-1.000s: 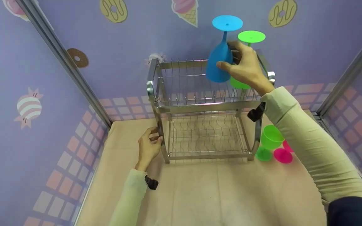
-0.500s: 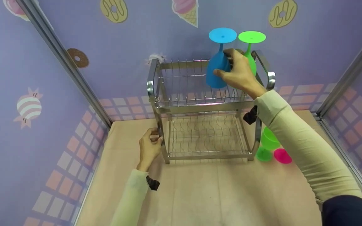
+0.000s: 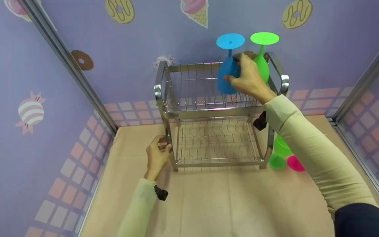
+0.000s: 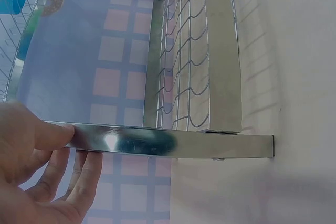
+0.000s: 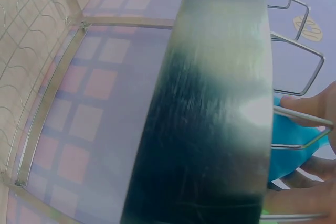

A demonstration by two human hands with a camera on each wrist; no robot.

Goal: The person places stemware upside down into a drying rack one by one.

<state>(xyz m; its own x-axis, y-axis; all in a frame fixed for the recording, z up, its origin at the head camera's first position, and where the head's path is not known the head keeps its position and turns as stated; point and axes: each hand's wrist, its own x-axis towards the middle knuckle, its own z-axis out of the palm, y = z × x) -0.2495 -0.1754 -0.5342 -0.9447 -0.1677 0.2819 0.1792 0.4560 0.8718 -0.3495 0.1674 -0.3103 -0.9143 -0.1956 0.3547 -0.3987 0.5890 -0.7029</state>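
My right hand grips a blue plastic goblet by its bowl. The goblet is upside down, foot upward, with its rim in the top tier of a two-tier metal dish rack. Just right of it, an upside-down green goblet stands in the same tier, partly behind my hand. My left hand holds the rack's left upright low down. In the left wrist view the thumb lies on one side of the metal upright and the fingers on the other. In the right wrist view, rack wires cross the blue bowl.
A green goblet stands upright on the cloth-covered table right of the rack. Beside it a pink goblet foot shows, mostly hidden by my right sleeve. Patterned walls close off the back and sides.
My right hand has lowered the blue goblet into the rack's top tier, moving slightly left and away from the green one. The left hand has kept its hold on the upright.
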